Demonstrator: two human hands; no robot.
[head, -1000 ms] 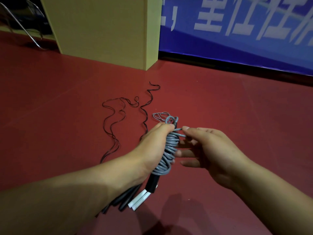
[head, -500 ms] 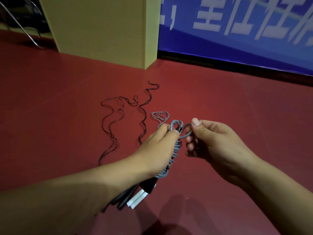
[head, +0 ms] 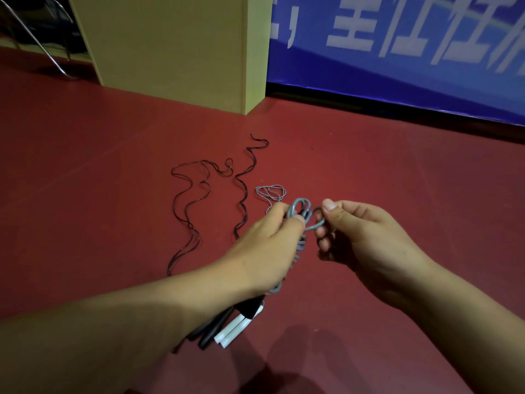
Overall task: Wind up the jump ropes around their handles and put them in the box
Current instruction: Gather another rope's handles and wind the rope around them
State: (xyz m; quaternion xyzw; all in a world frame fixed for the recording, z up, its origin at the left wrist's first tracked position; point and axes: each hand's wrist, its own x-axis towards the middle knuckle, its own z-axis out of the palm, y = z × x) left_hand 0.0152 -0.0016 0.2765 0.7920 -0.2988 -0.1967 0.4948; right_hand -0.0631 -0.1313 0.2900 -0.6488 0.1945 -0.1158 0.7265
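Above the red floor point(head: 369, 172), near the middle of the view, both hands work on one gray jump rope point(head: 301, 243). The left hand point(head: 267, 251) is clenched around a bundle of handles point(head: 227, 328) — black and white ends stick out below the wrist, pointing down and toward the camera — and its thumb and forefinger reach up to the top of the bundle, where the gray cord is coiled around the handles. The right hand point(head: 366, 240) sits just beside it, its grip pinching a loop of the same gray cord between thumb and forefinger, the other fingers curled underneath. The loop bridges the small gap between the two hands. A short loose tangle of gray cord point(head: 271, 193) lies on the floor just beyond the left hand's fingertips. Farther left, a black jump rope point(head: 196, 200) lies unwound on the floor in long wavy strands, running away from the camera; its near end passes behind the left forearm, so where it ends cannot be told. Beyond the ropes stands a yellow-green panel point(head: 170, 46), upright on the floor, and to its right a blue banner point(head: 412, 75) with large white characters runs along the back — its lower edge meets the floor.
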